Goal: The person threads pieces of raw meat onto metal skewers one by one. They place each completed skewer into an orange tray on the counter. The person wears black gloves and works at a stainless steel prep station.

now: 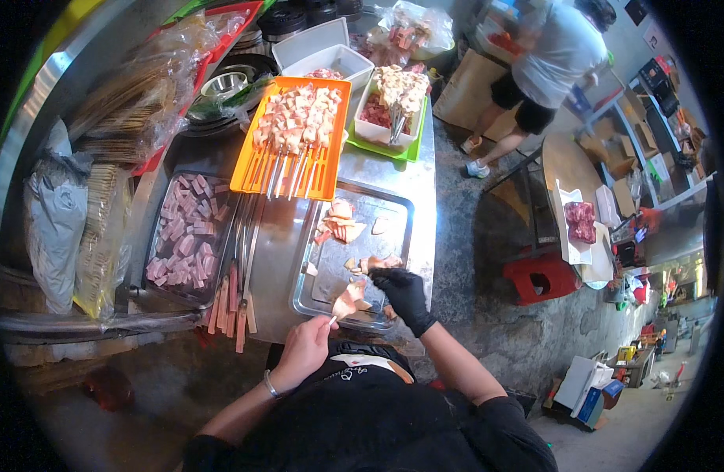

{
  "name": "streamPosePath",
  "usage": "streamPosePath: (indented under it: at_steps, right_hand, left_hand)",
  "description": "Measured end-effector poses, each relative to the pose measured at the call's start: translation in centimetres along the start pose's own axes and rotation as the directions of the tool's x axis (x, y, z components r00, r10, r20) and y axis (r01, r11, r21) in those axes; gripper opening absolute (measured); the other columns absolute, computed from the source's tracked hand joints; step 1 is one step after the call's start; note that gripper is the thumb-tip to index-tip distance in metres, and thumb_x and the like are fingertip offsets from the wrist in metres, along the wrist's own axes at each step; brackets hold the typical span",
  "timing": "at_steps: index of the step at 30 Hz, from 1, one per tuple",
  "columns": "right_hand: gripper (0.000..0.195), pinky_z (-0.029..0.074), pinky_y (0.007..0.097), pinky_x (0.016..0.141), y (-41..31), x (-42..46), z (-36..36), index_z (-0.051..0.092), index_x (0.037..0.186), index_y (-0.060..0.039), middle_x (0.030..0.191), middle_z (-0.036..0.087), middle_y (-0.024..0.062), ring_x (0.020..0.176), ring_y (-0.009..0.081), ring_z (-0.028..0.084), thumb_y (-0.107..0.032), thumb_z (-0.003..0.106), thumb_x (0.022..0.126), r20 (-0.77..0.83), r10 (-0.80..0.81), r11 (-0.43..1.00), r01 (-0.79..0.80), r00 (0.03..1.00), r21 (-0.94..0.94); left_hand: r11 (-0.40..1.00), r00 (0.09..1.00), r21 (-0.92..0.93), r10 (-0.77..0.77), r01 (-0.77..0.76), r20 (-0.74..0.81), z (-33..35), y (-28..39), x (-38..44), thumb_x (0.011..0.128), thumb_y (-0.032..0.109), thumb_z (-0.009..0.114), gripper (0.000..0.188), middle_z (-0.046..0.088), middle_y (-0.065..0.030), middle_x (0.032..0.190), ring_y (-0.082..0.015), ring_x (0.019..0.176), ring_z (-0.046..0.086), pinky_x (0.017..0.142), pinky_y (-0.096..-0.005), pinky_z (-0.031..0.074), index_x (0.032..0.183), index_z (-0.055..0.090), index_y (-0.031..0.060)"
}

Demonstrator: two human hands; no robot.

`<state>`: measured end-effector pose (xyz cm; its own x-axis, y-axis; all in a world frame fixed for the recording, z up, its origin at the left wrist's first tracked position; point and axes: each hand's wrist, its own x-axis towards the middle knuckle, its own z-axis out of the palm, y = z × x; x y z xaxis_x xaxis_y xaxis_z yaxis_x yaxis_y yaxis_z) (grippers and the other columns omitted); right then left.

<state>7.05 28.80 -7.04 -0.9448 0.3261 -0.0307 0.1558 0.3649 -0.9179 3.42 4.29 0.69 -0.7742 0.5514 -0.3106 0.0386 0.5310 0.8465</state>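
Note:
My left hand (306, 348), bare with a bracelet at the wrist, pinches a skewer (333, 320) whose upper end carries pale pink meat pieces (349, 300) over the near edge of a steel tray (407, 221). In a black glove, my right hand (402, 295) has its fingertips down at meat pieces (381, 261) on the tray's right side; whether it grips one is hidden. Farther up the tray lies a pile of sliced meat (340, 223). Beyond it, an orange slotted tray (248, 171) bears many loaded skewers (300, 121).
At left stand a dark tray of pink meat chunks (185, 230) and wooden-handled metal skewers (232, 301). A white container (391, 133) on a green tray (418, 150) is behind. Another person (557, 65) stands beyond the table, near a round table (554, 153) and red stool (542, 280).

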Motion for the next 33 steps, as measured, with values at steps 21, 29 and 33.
streamPosePath:
  at_steps: [21, 29, 33]
  right_hand:
    - [0.043, 0.051, 0.0361, 0.089, -1.1, 0.8, 0.7, 0.054, 0.127, -0.0023, 0.118, 0.063, 0.0100, 0.109, 0.0256, 0.061, -0.034, 0.049, 0.099, 0.310, 0.351, 0.241, -0.406, 0.883, 0.882]
    - [0.032, 0.052, 0.0346, 0.082, 3.7, -1.0, 2.8, 0.058, 0.121, -0.0107, 0.110, 0.065, 0.0087, 0.104, 0.0240, 0.062, -0.032, 0.052, 0.098, 0.261, 0.278, 0.363, -0.353, 0.924, 0.862]
    - [0.030, 0.052, 0.0307, 0.083, -2.6, -1.9, 2.0, 0.060, 0.121, -0.0070, 0.111, 0.065, 0.0086, 0.094, 0.0208, 0.065, -0.023, 0.058, 0.096, 0.586, 0.374, 0.205, -0.681, 0.718, 0.703]
  left_hand:
    - [0.994, 0.998, 0.096, 0.054, -0.053, -0.009, -0.3, -0.1, -0.8, 0.095, 0.010, 0.051, 0.014, 0.066, -0.0194, 0.080, -0.0387, 0.075, 0.065, 0.065, -0.0450, 0.050, 0.097, 0.064, 0.0043]
    - [0.958, 0.984, -0.280, -0.011, 0.062, 0.180, 1.9, -3.1, 1.6, 0.097, 0.011, 0.050, 0.019, 0.061, -0.0047, 0.066, -0.0132, 0.059, 0.054, 0.058, -0.0307, 0.045, 0.094, 0.065, 0.0004]
    - [0.962, 0.978, -0.249, -0.063, 0.113, 0.200, 1.3, -2.9, 2.9, 0.098, 0.013, 0.049, 0.020, 0.057, -0.0036, 0.063, -0.0106, 0.058, 0.054, 0.056, -0.0275, 0.044, 0.095, 0.064, 0.0004]
